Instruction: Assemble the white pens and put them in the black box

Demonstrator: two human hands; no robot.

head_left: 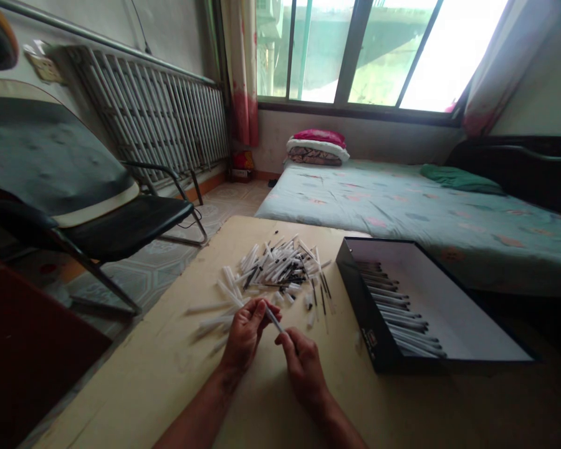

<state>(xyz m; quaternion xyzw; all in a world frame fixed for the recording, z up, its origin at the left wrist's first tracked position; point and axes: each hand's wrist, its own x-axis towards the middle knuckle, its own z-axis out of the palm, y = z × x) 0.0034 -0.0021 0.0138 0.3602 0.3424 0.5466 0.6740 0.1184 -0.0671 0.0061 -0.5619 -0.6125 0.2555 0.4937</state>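
Note:
A slim whitish pen (274,319) spans the gap between my two hands, above the table. My left hand (249,328) pinches its upper left end, and the fingers of my right hand (300,360) close around the lower right end, hiding the tip. Just beyond my hands spreads a loose pile of pen parts (280,265): white tubes, small caps and thin dark refills (322,300). More white barrels (215,308) lie left of my left hand. Right of the pile, a black box (369,330) with a white inside holds a row of pens (402,312) with dark ends.
The pale table (168,368) reaches the bed (355,193), which has folded bedding (318,148) near the window. On the left stands a black chair (121,224) in front of a radiator (159,118). A dark red surface (32,355) is at the lower left.

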